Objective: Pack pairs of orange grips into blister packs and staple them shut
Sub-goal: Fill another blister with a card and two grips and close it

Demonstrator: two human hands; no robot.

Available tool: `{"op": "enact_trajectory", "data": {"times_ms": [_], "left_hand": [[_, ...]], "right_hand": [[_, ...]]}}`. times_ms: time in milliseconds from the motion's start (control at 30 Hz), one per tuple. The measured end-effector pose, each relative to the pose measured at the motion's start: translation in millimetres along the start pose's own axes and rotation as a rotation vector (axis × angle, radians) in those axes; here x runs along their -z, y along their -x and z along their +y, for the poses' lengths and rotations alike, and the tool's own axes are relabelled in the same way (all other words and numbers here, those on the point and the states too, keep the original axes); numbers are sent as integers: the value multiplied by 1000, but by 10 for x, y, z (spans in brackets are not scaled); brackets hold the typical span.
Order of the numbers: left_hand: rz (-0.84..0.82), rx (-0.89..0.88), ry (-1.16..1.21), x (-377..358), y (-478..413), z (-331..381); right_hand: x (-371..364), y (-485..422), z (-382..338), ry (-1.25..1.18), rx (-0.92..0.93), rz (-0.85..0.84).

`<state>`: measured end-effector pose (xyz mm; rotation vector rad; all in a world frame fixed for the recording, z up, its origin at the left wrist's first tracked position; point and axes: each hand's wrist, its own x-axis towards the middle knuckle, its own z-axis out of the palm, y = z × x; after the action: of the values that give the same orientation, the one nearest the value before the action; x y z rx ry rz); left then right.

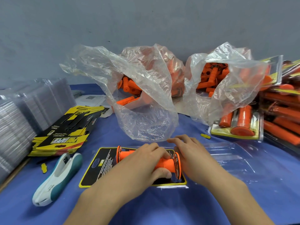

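An open clear blister pack lies in front of me on the blue cloth. Its left half holds a black and yellow backing card (99,166); its clear lid half (230,158) lies spread to the right. Two orange grips lie side by side on the card: the far grip (125,154) and the near grip (167,165). My left hand (146,161) lies over both, thumb curled round the near grip. My right hand (188,151) rests on the grips' flanged right ends with its fingers bent. A white and teal stapler (60,176) lies to the left.
Two clear plastic bags of loose orange grips, the left bag (139,95) and the right bag (222,82), stand behind. Stacked printed cards (68,132) and stacked empty blisters (24,114) fill the left side. Finished packs (279,108) pile up at the right.
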<state>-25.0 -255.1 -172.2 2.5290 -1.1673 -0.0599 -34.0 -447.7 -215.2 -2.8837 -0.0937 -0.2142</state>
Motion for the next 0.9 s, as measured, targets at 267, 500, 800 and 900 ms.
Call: {"op": "enact_trajectory", "data": {"times_ms": [267, 500, 800, 900], "left_hand": [[6, -27, -78, -42, 20, -34], [27, -45, -41, -60, 54, -52], [222, -11, 74, 174, 148, -207], [438, 122, 149, 301, 201, -412]], "right_hand": [[7, 46, -16, 17, 27, -44], [-54, 26, 11, 37, 46, -33], [-104, 30, 34, 16, 50, 24], [-104, 69, 28, -3, 49, 66]]}}
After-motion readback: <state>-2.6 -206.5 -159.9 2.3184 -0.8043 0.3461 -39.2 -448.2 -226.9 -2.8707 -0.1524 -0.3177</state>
